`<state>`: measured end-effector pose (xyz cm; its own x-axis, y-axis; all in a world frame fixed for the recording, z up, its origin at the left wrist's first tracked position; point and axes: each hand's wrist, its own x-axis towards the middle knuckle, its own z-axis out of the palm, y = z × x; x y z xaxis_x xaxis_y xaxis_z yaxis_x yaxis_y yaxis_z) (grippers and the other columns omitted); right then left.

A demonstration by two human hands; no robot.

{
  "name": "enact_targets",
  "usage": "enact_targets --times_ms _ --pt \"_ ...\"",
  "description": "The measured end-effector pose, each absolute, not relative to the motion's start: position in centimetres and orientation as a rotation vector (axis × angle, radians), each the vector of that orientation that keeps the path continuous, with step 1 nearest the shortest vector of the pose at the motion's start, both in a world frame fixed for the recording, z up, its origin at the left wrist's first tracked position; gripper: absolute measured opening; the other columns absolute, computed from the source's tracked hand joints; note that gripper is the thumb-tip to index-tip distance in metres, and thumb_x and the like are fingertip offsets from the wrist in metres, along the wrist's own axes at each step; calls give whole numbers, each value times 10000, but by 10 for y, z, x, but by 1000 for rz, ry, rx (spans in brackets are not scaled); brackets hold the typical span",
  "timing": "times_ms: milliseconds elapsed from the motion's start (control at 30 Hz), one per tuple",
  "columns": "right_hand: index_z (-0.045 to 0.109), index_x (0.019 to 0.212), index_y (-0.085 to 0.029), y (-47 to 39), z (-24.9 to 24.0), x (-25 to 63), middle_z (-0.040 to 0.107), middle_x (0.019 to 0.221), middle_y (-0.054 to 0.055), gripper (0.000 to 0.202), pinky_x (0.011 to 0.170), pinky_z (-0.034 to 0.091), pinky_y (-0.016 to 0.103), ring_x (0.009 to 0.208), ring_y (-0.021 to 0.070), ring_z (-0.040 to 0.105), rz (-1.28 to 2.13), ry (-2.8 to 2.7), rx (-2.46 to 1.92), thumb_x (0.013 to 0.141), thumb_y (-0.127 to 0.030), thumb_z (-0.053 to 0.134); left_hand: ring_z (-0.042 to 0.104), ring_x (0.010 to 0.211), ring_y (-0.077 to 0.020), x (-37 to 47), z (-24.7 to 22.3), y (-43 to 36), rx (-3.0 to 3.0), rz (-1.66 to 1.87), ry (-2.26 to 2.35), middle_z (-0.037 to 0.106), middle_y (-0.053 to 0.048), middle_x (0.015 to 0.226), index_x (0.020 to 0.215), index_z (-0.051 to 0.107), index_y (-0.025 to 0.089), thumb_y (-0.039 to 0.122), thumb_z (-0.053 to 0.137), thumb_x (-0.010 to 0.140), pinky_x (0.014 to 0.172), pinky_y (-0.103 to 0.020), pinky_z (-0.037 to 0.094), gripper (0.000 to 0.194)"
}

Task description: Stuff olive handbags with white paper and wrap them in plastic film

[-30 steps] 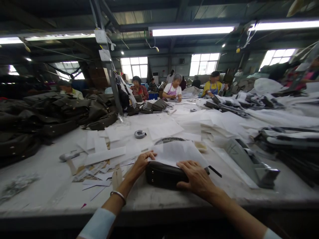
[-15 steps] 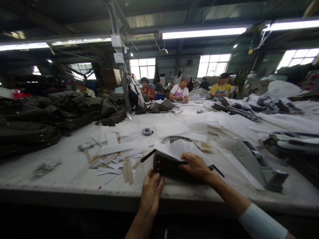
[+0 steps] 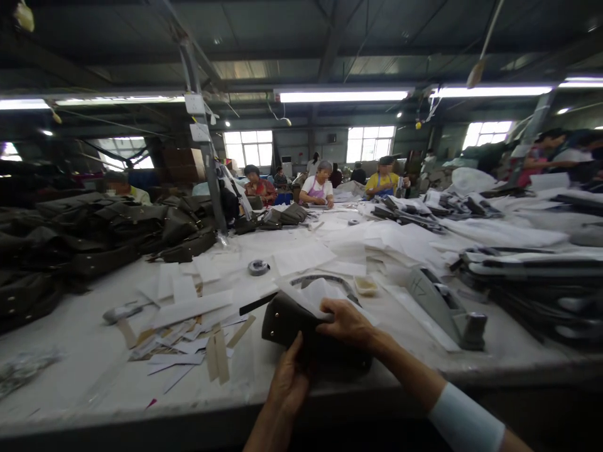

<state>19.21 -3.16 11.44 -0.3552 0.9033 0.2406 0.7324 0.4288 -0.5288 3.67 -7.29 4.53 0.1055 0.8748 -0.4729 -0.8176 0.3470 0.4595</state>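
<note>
A dark handbag with small metal studs at its corner is tilted up near the table's front edge. My left hand grips its lower front, thumb on the outside; the other fingers are partly hidden under it. At the upper edge, my right hand is closed on the bag beside a white paper sheet that sticks out of the opening. Behind the sheet curves a grey looped handle. One dark strap juts out to the left.
Left of the bag lie paper scraps and beige strips. A tape roll, a small dish and a grey tape dispenser stand around it. Dark bags are heaped at left, stacked pieces at right. Co-workers sit across the table.
The bag has been lifted and tipped so more of its studded front shows. My left hand has moved from its corner to underneath, thumb on the front. The camera view has turned right.
</note>
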Motion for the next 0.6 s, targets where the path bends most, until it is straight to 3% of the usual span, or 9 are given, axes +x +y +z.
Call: enact_targets --times_ms 200,367,500,600 --pt "558 727 -193 -40 113 173 572 737 -43 144 640 355 232 694 123 512 487 -2008 -1131 714 -166 699 710 910 -245 33 50 -66 440 1451 707 738 -122 1007 1048 686 101 275 812 730 779 -295 573 384" --pt "546 690 -192 -41 124 169 560 685 -36 250 608 412 236 663 134 521 676 -1735 -957 791 -359 701 705 799 -214 1 107 -49 845 1656 1001 741 -59 963 1139 644 150 420 778 736 707 -307 571 503" --pt "633 859 -177 -47 135 201 665 769 32 314 649 495 299 717 199 605 584 -1404 -1054 798 -481 682 680 759 -187 -12 165 -58 1622 1618 1213 722 -7 842 1012 679 181 383 648 858 665 -274 548 256" --pt "662 950 -154 -50 137 245 715 844 100 458 683 536 361 758 254 660 429 -1107 -1227 728 -550 719 689 902 -200 2 177 -71 2408 1627 1221 737 -31 931 1012 685 197 241 568 919 822 -312 540 156"
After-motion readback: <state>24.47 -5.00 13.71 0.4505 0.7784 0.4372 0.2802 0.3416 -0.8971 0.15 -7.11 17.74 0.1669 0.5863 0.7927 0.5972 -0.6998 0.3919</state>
